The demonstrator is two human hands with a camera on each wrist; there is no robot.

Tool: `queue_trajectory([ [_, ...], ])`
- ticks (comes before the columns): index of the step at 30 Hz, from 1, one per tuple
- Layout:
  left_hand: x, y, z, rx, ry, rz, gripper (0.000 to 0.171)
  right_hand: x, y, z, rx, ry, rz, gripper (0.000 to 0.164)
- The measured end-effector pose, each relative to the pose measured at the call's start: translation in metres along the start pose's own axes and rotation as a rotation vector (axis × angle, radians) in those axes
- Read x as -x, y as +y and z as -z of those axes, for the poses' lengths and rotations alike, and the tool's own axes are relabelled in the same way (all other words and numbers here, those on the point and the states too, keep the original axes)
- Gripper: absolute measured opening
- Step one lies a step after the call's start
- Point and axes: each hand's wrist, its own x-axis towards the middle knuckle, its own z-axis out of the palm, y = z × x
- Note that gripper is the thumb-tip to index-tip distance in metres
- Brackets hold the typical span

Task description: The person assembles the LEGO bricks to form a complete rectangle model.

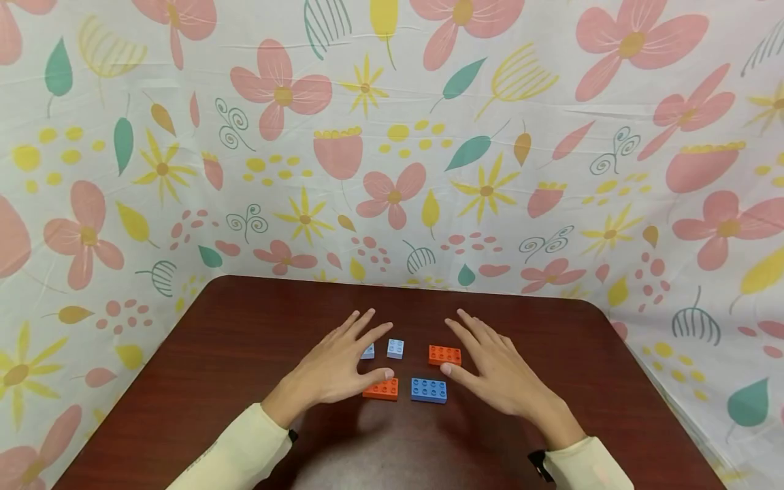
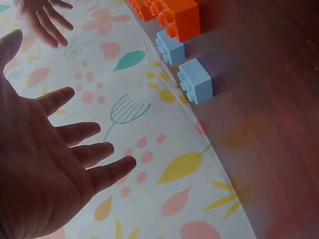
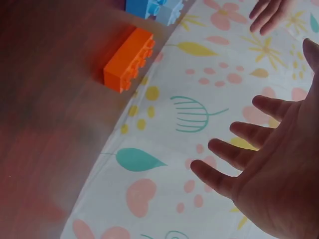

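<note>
Both hands hover over the table with fingers spread, and neither holds anything. My left hand [image 1: 333, 364] hangs above an orange brick [image 1: 382, 389] and partly covers it, along with a light blue brick [image 1: 368, 352] behind its fingers. A second small light blue brick [image 1: 395, 349] lies just right of those fingertips. Close to the thumb of my right hand [image 1: 499, 371] lies another orange brick [image 1: 444, 354]. Between the hands, nearer me, is a longer blue brick [image 1: 429, 390]. The wrist views show the left palm [image 2: 55, 154] and right palm [image 3: 279, 174] apart from the bricks.
The bricks lie on a dark brown wooden table [image 1: 245, 327] with rounded far corners. A white cloth [image 1: 392, 143] printed with flowers and leaves hangs behind it and along both sides. Shadows of the hands fall on the tabletop.
</note>
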Motion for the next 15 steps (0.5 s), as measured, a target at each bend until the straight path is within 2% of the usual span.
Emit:
queue_trajectory([
  [9,0.002,-0.005,-0.014,0.109,-0.037,0.053,0.08,0.002,0.005,-0.013,-0.143,-0.054,-0.036,0.075],
  [15,0.001,-0.008,-0.025,0.143,-0.073,0.036,0.082,0.003,0.008,-0.022,-0.228,-0.116,-0.064,0.076],
])
